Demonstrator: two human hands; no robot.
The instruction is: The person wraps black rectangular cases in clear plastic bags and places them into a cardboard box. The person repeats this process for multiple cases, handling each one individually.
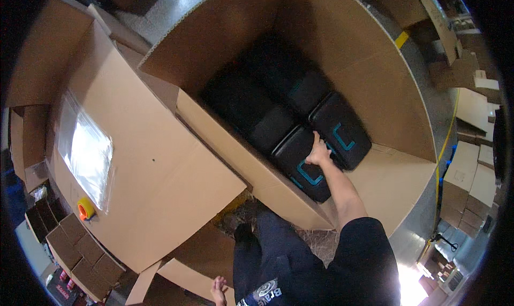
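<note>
Inside a large open cardboard box [375,54] lie several black, smooth, rounded rectangular cases with teal markings. My right hand [319,152] reaches in over the near wall. It lies at the seam between the nearer left black case [316,185] and the right black case [353,124], fingers stretched forward and thumb spread to the left. Whether its fingertips press into the gap is hard to see. Farther back, more black cases [273,124] sit in shadow. My left hand [218,290] hangs low by my leg, fingers loosely bent, with nothing visible in it.
A closed-topped carton [160,183] stands at the left, bearing a clear plastic sleeve [85,145] and a yellow-orange tape roll [84,208]. An open carton flap [187,276] lies near my legs. Stacked cartons [460,172] line the right, beyond a yellow floor line [445,140].
</note>
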